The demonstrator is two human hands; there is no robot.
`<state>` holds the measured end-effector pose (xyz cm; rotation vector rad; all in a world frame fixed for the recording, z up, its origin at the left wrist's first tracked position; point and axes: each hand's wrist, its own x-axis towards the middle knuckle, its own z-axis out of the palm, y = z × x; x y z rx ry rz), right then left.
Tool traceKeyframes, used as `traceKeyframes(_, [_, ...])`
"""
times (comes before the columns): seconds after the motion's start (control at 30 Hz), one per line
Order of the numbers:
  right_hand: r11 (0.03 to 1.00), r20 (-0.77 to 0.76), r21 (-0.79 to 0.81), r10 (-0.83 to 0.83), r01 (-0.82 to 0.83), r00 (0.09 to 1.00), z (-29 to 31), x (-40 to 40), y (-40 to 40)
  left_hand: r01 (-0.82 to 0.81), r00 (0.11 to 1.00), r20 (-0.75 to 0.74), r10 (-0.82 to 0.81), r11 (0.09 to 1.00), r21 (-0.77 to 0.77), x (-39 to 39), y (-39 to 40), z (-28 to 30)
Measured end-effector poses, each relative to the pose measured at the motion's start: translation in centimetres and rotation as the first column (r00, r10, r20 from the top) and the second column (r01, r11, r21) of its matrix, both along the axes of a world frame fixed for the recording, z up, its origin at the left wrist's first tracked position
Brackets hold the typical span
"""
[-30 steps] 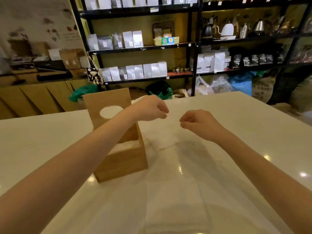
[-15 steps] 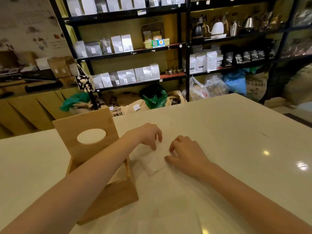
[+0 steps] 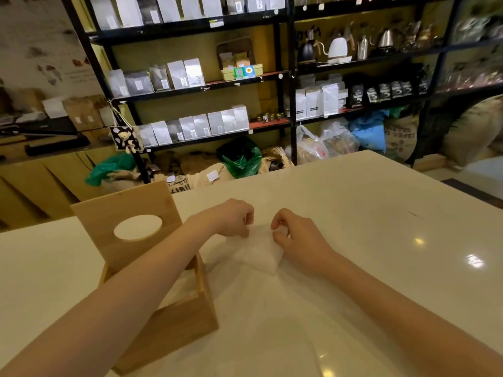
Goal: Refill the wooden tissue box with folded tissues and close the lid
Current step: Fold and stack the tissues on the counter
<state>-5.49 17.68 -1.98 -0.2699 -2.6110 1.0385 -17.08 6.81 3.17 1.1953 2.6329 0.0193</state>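
A wooden tissue box (image 3: 174, 322) stands on the white table, left of centre, with white tissues (image 3: 181, 289) showing inside. Its lid (image 3: 109, 213), with an oval hole, stands raised at the back of the box. A folded white tissue (image 3: 258, 251) lies on the table right of the box. My left hand (image 3: 234, 219) pinches the tissue's far left edge with curled fingers. My right hand (image 3: 296, 238) pinches its far right edge. My left forearm crosses over the open box and hides part of it.
The white table (image 3: 367, 240) stretches to the right and towards me, with lamp glare on it. Behind its far edge stand black shelves (image 3: 291, 77) with pouches and kettles, and sacks and bags (image 3: 239, 159) on the floor.
Both hands came down from above the table onto it, and the tissue has gone from a spread sheet to a small folded piece. Both hands now pinch its far edge.
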Motion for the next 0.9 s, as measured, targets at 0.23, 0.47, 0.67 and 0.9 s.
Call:
traceKeyframes(0.23, [0.952,-0.171,-0.306,-0.033,-0.021,0.985,5.2,1.2,0.6,-0.081,0.993,0.114,0.041,0.923,0.375,3.0,-3.6,5.1])
traceKeyframes(0.47, [0.867,-0.297,-0.464,0.039,-0.180,0.954,8.5,5.7,-1.6,-0.358,0.848,0.530,-0.016,0.719,0.595,8.2,-8.8,7.1])
traceKeyframes(0.67, [0.776,-0.198,-0.603,0.082,-0.187,0.977,7.0,11.2,-3.0,-0.470,0.742,0.670,-0.035,0.686,0.556,13.4,-12.3,4.6])
traceKeyframes(0.9, [0.793,0.008,-0.603,0.114,-0.087,0.993,3.4,15.0,-4.6,-0.575,0.583,0.812,-0.035,0.689,0.441,16.3,-14.3,-0.5])
